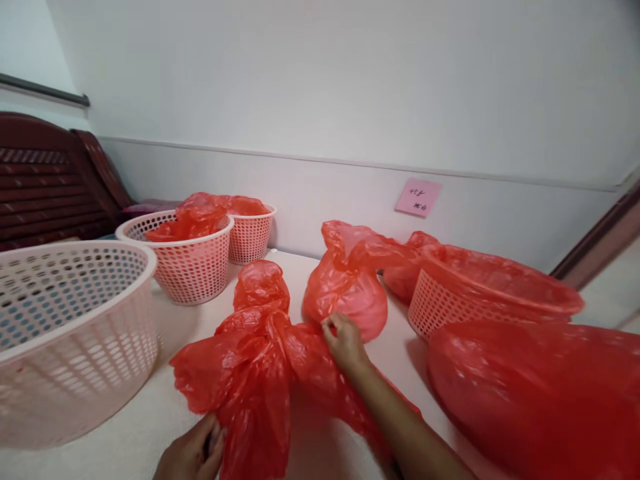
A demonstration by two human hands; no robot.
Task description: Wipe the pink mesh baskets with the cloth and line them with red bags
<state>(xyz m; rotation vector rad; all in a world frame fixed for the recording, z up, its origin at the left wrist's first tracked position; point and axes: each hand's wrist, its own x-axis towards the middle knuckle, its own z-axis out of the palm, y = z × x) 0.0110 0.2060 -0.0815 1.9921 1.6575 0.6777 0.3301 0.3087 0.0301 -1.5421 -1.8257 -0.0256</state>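
A crumpled red plastic bag (265, 360) lies in front of me, gathered and twisted at its middle, with its ends spread to the sides. My left hand (195, 450) is closed on its lower left edge, near the bottom of the view. On the other side my right hand (345, 340) pinches a stretched-out part of the same bag, fingers pressed together. Just behind the right hand stands a filled, tied red bag (345, 293), its contents pale through the plastic. What is inside the bag I hold is hidden.
A large pink perforated basket (75, 393) stands at left, with smaller baskets (195, 267) (249, 237) behind it holding red bags. At right are a bag-lined basket (445, 307) and a bulging red bag (540, 393). A pink note (419, 198) sticks to the wall.
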